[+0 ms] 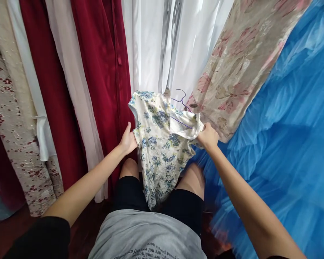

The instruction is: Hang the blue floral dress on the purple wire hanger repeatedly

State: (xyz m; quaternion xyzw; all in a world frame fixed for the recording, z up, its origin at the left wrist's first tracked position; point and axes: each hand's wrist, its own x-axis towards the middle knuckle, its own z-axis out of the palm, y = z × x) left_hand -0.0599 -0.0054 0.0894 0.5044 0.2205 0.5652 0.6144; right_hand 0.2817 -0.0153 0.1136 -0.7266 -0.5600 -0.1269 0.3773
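A cream dress (158, 144) with blue and green flower print hangs between my two hands, in front of my legs. A thin purple hanger (181, 97) sits partly inside its neck opening, with the hook sticking up. My left hand (129, 140) grips the garment's edge at the left side, thumb pointing up. On the other side, my right hand (208, 136) is closed on the fabric near the neckline and shoulder. The fingers of both hands are partly hidden by the cloth.
Long garments hang in a row ahead: dark red cloth (99, 54), white cloth (145, 46), and a beige floral dress (232, 64). A ruffled blue tulle gown (291, 118) fills the right side. A beaded dress (18, 144) hangs at far left above the dark floor (83, 230).
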